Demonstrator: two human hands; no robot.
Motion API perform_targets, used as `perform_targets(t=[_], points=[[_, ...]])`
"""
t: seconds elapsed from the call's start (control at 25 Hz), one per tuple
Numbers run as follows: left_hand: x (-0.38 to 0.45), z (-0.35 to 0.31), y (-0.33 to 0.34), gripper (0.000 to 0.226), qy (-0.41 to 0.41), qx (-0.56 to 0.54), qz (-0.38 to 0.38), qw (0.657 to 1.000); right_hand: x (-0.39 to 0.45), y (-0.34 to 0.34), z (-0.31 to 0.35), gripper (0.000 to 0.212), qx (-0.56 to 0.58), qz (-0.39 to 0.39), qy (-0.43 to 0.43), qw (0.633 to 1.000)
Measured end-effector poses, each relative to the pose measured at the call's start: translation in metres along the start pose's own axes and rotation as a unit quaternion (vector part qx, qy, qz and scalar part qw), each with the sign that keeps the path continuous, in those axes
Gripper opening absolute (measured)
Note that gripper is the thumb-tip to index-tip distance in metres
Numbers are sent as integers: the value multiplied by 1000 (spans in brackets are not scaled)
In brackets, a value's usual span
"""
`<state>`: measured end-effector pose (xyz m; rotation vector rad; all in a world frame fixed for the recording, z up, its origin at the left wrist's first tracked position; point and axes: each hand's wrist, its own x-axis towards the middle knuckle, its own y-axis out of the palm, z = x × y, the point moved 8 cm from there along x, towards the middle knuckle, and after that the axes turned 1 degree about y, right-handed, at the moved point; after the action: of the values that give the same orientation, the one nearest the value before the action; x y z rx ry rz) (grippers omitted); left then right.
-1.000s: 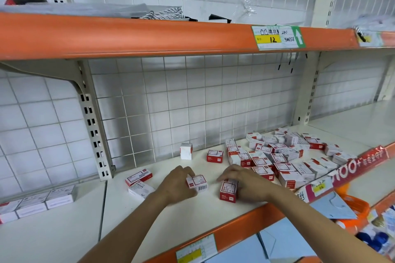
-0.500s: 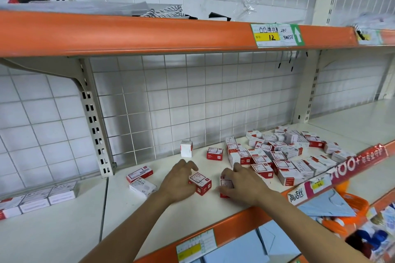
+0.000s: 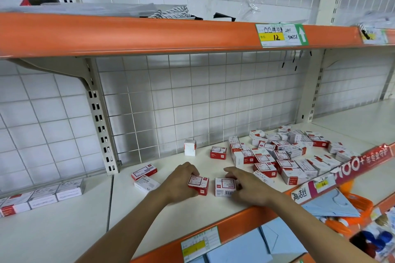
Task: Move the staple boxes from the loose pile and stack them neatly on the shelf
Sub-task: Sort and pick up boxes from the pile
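Your left hand [image 3: 181, 183] sits near the front of the white shelf [image 3: 132, 211], its fingers curled over the top of a red-and-white staple box [image 3: 198, 183] and its thumb under the near edge, so it grips that box. Your right hand [image 3: 249, 188] lies at 3 o'clock from the left, fingers bent round a second box [image 3: 224, 187] that shows its white barcode side; the thumb presses the near right corner and the fingertips hook over the far edge. The two held boxes stand just beside each other with a narrow gap between, both resting on the shelf.

The loose pile [image 3: 284, 156] spreads at 2 o'clock from your hands, boxes lying at all angles, some overlapping, reaching back to the wire grid [image 3: 192, 102] and forward to the red strip [image 3: 361, 162] on the shelf edge. One box [image 3: 218, 152] lies alone at 12 o'clock, and a white box [image 3: 190, 147] stands upright at 11 o'clock near the grid. At 9 o'clock from your left hand two more boxes [image 3: 144, 177] lie touching, one red-topped, one white. Well off at 9 o'clock, on the neighbouring shelf, a row of boxes [image 3: 42, 196] lies side by side
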<state>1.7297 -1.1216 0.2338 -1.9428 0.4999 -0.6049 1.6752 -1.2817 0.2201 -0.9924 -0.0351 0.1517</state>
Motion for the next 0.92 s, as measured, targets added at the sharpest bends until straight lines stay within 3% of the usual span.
perform_targets(t=[0.32,0.4,0.6,0.76,0.92], points=[[-17,7,-14,43,-14,19,-62,998,-1,2,18,62,-43,-54,-41,997],[-19,11,-14,45,-30,23,-57,998,-1,8,22,64,-58,-39,-30,997],[-27,24,-22,46,-64,35,-66,995,2,15,37,64,44,46,-50,997],[-35,27,-30,47,-63,19,-84,994,8,18,45,60,-30,45,-84,995],[-44,31,-44,46,-57,-1,-110,992,17,28,49,43,-76,36,-95,992]])
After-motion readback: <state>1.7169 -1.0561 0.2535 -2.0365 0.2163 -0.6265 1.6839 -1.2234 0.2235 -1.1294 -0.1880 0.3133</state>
